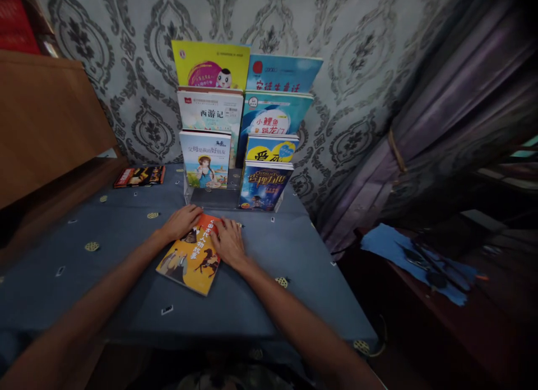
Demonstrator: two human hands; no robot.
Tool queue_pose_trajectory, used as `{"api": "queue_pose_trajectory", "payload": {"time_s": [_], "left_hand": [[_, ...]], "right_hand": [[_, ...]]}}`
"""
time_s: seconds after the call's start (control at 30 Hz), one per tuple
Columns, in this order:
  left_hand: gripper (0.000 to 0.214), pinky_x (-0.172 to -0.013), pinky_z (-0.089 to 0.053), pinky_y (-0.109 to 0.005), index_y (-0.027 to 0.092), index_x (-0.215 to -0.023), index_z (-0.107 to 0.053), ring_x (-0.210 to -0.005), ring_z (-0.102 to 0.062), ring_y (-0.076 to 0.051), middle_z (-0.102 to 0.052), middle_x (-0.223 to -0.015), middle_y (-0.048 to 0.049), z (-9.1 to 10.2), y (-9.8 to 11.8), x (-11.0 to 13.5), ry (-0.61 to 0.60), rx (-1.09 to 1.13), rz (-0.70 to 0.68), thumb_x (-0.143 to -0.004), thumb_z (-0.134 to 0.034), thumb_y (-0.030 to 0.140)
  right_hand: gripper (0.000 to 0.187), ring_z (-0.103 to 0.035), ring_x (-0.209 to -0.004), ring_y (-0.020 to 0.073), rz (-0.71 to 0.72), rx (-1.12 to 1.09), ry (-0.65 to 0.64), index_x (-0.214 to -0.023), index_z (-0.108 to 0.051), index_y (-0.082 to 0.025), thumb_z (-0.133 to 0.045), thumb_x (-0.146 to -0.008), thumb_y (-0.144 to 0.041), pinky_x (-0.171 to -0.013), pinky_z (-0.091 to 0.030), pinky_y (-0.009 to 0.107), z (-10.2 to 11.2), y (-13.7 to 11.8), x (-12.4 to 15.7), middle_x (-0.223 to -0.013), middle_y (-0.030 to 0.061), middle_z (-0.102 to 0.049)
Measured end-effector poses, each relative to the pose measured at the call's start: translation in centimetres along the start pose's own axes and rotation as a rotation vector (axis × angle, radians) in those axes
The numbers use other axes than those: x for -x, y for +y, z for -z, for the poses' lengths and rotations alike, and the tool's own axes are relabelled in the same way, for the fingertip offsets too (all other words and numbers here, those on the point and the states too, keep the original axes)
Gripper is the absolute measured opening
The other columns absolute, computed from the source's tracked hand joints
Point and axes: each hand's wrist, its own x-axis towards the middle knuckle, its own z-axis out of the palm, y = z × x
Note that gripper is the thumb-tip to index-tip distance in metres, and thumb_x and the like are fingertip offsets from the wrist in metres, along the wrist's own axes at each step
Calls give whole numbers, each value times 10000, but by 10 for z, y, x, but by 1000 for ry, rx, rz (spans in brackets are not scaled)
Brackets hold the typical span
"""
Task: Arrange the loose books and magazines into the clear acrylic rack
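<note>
A paperback book (194, 255) with an orange and yellow cover, Chinese title, horse and robed figures lies at a slant on the blue tablecloth. Its upper left edge is held by my left hand (183, 222), fingers curled around the corner. My right hand (229, 242) grips the upper right edge, with fingertips over the red part of the cover. Just beyond both hands stands a clear book rack (212, 199) with books in two columns. A pale blue book with a girl (207, 160) fronts the left column, a dark blue book (265, 187) the right.
A dark red-and-black book (139, 176) lies at the table's back left, near a wooden panel (46, 121). Patterned wallpaper (353, 59) rises behind the rack. To the right are a tied purple curtain (395, 149) and a blue cloth (420, 261) with dark items on it.
</note>
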Motion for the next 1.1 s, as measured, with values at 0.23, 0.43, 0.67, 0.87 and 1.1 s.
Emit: {"api": "queue_pose_trajectory", "payload": {"time_s": [0.23,0.43,0.67,0.87,1.1], "left_hand": [[140,-900,-475,-349,206,-994,-619,-1037,-596,-242,-631,-1035,-103,14,18,-17,-100,-176,-35,-963,-489,164],[208,-910,-474,-406,170,-1046,-633,-1059,-588,-283,-640,-1094,-143,10,42,0,-45,-236,57,-967,-442,153],[312,-961,-499,-379,178,-1135,-648,-1058,-616,-228,-640,-1168,-110,-4,45,5,42,-41,158,-1014,-367,242],[327,-954,-507,-383,178,-1133,-675,-1027,-622,-231,-663,-1095,-106,-6,38,2,80,68,172,-998,-382,230],[347,-922,-522,-379,159,-1163,-671,-1001,-627,-230,-664,-1071,-106,-5,32,3,99,179,148,-970,-386,205]], "right_hand": [[351,-489,-1298,327,-9,-52,7,-1265,-643,-195,-489,-1002,-368,-1087,-402,533,-1,13,7,-1439,174,-548],[366,-485,-1368,277,107,-199,-40,-1299,-628,-141,-482,-995,-282,-1160,-357,500,3,39,12,-1462,186,-553],[355,-559,-1286,257,91,-332,35,-1268,-650,-152,-498,-952,-212,-1106,-434,457,1,58,10,-1349,168,-631],[322,-610,-1153,248,76,-377,43,-1201,-678,-192,-501,-932,-180,-1023,-488,423,3,62,8,-1207,116,-678],[316,-580,-1163,251,112,-385,14,-1209,-646,-200,-467,-948,-187,-1023,-481,439,7,59,11,-1210,120,-632]]}}
